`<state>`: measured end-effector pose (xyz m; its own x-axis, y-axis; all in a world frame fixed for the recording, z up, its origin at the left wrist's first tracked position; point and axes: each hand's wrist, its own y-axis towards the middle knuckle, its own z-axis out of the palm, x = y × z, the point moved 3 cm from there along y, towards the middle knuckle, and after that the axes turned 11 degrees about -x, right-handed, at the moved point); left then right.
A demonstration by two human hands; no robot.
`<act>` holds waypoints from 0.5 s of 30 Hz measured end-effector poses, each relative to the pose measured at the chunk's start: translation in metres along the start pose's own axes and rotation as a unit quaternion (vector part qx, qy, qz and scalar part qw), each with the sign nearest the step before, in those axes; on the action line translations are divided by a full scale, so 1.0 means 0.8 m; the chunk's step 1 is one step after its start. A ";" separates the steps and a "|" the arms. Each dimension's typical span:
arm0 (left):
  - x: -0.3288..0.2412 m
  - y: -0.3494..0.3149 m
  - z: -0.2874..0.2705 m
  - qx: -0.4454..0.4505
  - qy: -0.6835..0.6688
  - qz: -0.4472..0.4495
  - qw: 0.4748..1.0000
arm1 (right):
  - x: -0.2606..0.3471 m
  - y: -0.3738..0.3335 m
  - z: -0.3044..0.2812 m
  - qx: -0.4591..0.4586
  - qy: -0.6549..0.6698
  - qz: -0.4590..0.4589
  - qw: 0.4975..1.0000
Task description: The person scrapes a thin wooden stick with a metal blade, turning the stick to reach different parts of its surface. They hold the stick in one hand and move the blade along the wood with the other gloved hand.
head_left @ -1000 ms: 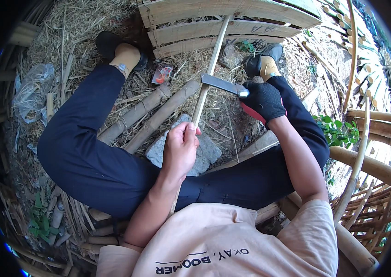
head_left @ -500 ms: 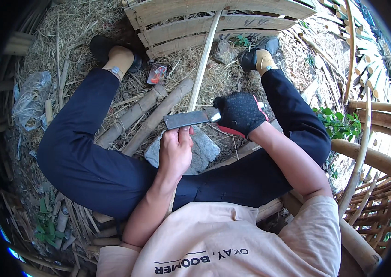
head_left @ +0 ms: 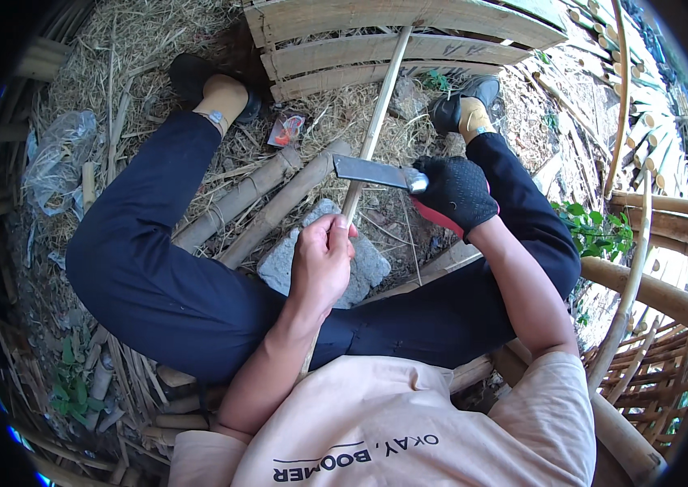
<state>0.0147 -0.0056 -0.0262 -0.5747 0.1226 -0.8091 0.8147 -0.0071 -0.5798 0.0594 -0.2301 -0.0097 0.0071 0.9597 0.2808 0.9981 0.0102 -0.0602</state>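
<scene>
My bare left hand [head_left: 322, 258] is closed round a long pale bamboo strip [head_left: 382, 104], its thumb lying along the top. The strip runs from my waist, under my forearm, up to the wooden crate in front. In a black and red work glove, my right hand [head_left: 456, 193] grips the handle of a machete-like knife [head_left: 372, 171] with a broad, square-ended blade. The blade lies across the strip, a little beyond my left fingers. Most of the handle is hidden inside the glove. Below the strip and my left hand rests a grey stone block [head_left: 368, 268].
A slatted wooden crate [head_left: 336, 57] stands ahead between my feet. Bamboo poles [head_left: 279, 207] lie on the straw-covered ground to the left, near a crumpled plastic bag [head_left: 64, 154]. Cut bamboo [head_left: 644, 134] is piled at right, beyond a bamboo frame [head_left: 652, 292] and a leafy plant [head_left: 595, 230].
My right hand has pushed the knife forward and to the right along the strip, away from my left hand. My left hand keeps its hold on the strip. The view has shifted slightly.
</scene>
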 end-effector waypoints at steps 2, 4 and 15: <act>0.001 0.000 0.000 -0.015 0.006 0.014 1.000 | 0.030 -0.012 -0.002 0.018 0.042 -0.024 0.999; 0.001 0.000 0.001 -0.024 0.002 0.039 0.999 | 0.043 -0.012 0.009 0.057 0.029 -0.056 0.996; 0.015 0.002 -0.003 -0.020 0.066 0.085 0.994 | 0.027 0.006 0.022 0.045 -0.002 -0.044 0.998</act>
<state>0.0096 -0.0021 -0.0368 -0.4159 0.2515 -0.8740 0.9031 0.0013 -0.4294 0.0633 -0.2043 -0.0210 -0.0799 0.9555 0.2841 0.9854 0.1187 -0.1222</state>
